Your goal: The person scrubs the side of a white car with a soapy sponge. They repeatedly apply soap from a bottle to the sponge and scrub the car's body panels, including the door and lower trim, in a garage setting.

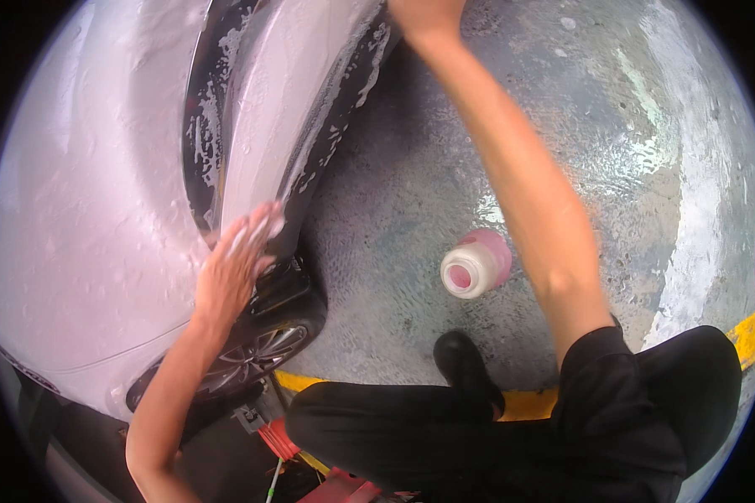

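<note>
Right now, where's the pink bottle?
In the head view, the pink bottle stands on the wet concrete floor, right of the car's front wheel and just left of the person's right forearm.

Glossy painted metal, soap-streaked, is seen on the car [84,210]; rough wet concrete on the floor [411,193]; smooth plastic on the pink bottle [476,263].

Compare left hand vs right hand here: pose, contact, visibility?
1. The left hand is fully in view; the right hand is cut off at the picture's top edge.
2. The left hand lies flat on the soapy car panel with foam at its fingertips; what the right hand touches cannot be seen.
3. The left hand is low, just above the wheel; the right hand is stretched far up, above the pink bottle.
Shared: both bare.
</note>
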Tool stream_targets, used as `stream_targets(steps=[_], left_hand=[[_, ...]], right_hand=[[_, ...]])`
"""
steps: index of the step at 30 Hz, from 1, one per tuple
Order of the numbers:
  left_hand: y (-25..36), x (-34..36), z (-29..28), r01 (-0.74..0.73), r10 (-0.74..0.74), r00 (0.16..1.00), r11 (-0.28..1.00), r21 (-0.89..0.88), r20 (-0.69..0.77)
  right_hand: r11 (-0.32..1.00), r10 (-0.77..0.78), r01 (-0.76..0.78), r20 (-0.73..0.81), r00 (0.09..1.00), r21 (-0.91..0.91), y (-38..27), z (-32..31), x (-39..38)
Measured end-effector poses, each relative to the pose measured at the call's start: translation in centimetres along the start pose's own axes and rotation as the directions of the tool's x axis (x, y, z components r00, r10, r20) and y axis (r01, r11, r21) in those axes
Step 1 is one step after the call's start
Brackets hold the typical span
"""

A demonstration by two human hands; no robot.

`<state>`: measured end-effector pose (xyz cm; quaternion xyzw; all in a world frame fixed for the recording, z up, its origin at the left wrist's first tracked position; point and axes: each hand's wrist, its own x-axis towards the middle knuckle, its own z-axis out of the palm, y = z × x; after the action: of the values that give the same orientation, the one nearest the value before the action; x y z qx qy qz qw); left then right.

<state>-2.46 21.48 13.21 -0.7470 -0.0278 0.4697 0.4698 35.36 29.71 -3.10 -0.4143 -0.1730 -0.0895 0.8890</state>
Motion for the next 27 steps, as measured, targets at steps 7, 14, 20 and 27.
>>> stream_targets(steps=[7,14,20,27], left_hand=[[2.9,-6.5,-4.1,0.177,0.03,0.959,0.715,-0.676,0.283],[-0.4,-4.7,-13.7,0.111,0.09,0.985,0.34,-0.934,0.149],[0.6,-3.6,-16.1,0.079,-0.127,0.99,0.166,-0.983,0.058],[1.9,-1.9,-18.1,-0.004,-0.201,0.98,-0.028,-1.0,0.002]], right_hand=[[0.95,0.302,-0.312,0.207,0.93,0.014,-10.8,0.9,-17.4],[0.92,0.388,-0.39,0.184,0.903,-0.023,-12.7,0.8,-20.8],[0.944,0.329,-0.319,0.173,0.928,-0.085,-11.3,0.2,-16.9],[0.935,0.355,-0.335,0.301,0.885,-0.118,-13.0,-0.3,-19.1]])
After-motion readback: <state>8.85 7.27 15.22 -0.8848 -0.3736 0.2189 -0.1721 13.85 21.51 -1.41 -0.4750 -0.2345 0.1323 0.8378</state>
